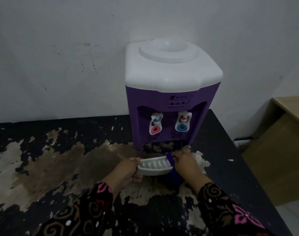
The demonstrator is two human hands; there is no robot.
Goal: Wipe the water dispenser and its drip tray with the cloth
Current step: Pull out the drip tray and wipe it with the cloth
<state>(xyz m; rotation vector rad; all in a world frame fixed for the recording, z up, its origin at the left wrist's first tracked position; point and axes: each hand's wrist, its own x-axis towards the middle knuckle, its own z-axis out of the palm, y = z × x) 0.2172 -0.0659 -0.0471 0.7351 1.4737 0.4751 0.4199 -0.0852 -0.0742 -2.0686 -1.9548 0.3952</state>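
Observation:
A purple water dispenser (169,97) with a white top and two taps stands at the back of a black table, against the wall. Its white slotted drip tray (154,166) is out of the dispenser, held above the table in front of it. My left hand (128,171) grips the tray's left end. My right hand (186,164) holds a dark blue cloth (175,177) against the tray's right end; part of the cloth hangs below the hand.
The black table (60,167) has badly peeled, worn patches across its top. A light wooden cabinet (281,150) stands to the right, beyond the table's right edge. A white wall rises behind the dispenser.

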